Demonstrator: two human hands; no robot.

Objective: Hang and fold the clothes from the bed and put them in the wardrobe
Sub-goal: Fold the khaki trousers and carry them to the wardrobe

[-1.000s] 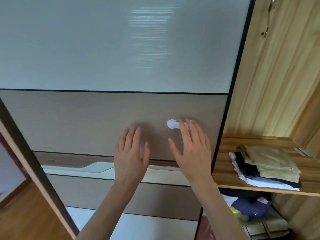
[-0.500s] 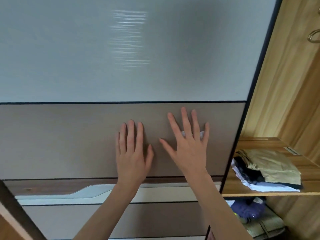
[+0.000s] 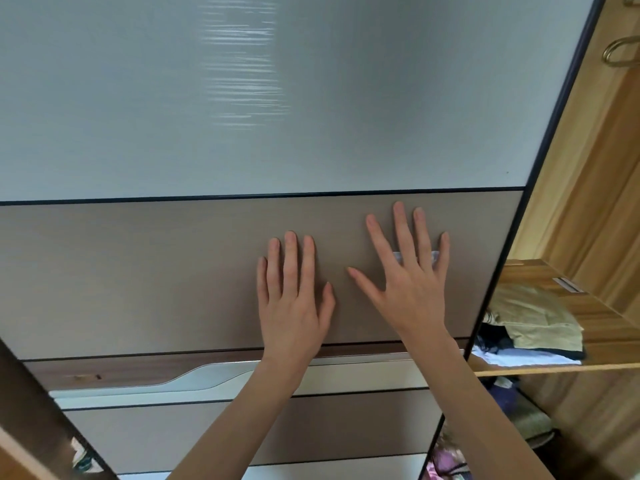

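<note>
The wardrobe's sliding door [image 3: 173,278] fills most of the view, with a frosted grey panel above and a brown band below. My left hand [image 3: 294,299] lies flat on the brown band, fingers straight and together. My right hand [image 3: 408,271] presses flat beside it with fingers spread, covering a small white handle [image 3: 434,255]. To the right, the narrow open gap shows a wooden shelf [image 3: 561,368] bearing a stack of folded clothes [image 3: 533,323], khaki on top, dark and white beneath.
More clothes [image 3: 512,403] lie on a lower shelf behind the door's dark edge [image 3: 498,282]. A brass hook [image 3: 620,53] hangs at the top right on the wooden wardrobe wall. A dark door frame [image 3: 41,410] runs diagonally at the lower left.
Both hands went from hovering near the door to pressing flat on it. The door's edge has shifted to the right, narrowing the open gap over the shelves.
</note>
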